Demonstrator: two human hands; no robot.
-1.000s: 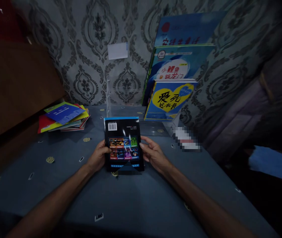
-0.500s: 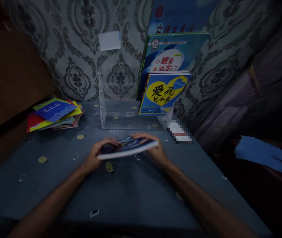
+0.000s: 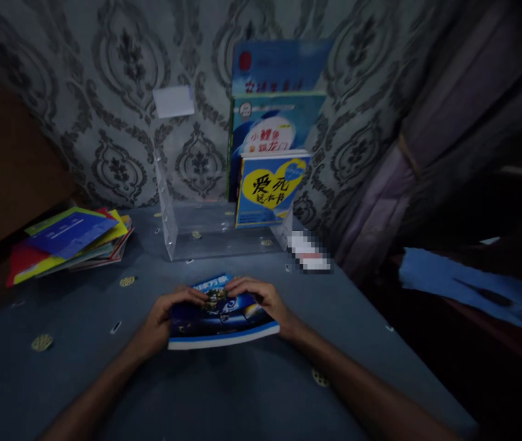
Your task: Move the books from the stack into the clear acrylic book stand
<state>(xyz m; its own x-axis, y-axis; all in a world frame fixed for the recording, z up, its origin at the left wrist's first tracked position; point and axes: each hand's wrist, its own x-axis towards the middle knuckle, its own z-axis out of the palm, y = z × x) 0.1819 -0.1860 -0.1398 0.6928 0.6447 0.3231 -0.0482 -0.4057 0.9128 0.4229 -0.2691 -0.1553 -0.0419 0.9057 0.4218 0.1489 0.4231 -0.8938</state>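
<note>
A dark blue paperback book is held above the table between both hands, its cover facing up and its white page edge toward me. My left hand grips the left side, with fingers lying over the cover. On the right side my right hand is closed round the book, fingertips on the cover. Beyond them stands a clear acrylic rack. On its right side lean a blue book with a yellow heart, a taller blue-green book and a blue book behind.
A loose pile of colourful books lies at the left of the patterned tablecloth. A pixelated white item is right of the rack. Curtains and a light blue cloth are beyond the table's right edge.
The view has shifted, so the rack and pile appear lower and farther left. The held book now tilts more toward me, showing more of its cover. Both hands keep their hold.
</note>
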